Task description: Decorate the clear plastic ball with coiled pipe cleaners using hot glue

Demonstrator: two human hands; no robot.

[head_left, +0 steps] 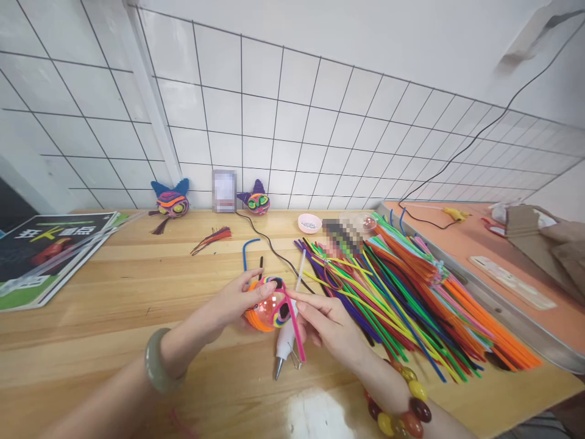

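Note:
My left hand (249, 292) is closed around a clear ball (265, 314) that has orange pipe cleaner wound on its lower side and coiled, colourful eye shapes on its face. A pink pipe cleaner (297, 332) runs down from the top of the ball, and my right hand (322, 317) pinches it near the ball's right side. Beneath the hands lies a white glue gun (286, 340) with a metal nozzle, partly hidden by them. A clear glue stick (301, 268) sticks out of its back end. Behind the ball is a bent blue pipe cleaner (245, 253).
Many coloured pipe cleaners (388, 292) spread over the table's right side. A pink bowl (309, 224) holds small pieces. Two finished cat heads (172, 201) stand by the tiled wall, near a black cable (269, 244). A magazine (55, 250) lies at left, a tassel bundle (212, 239) mid-table.

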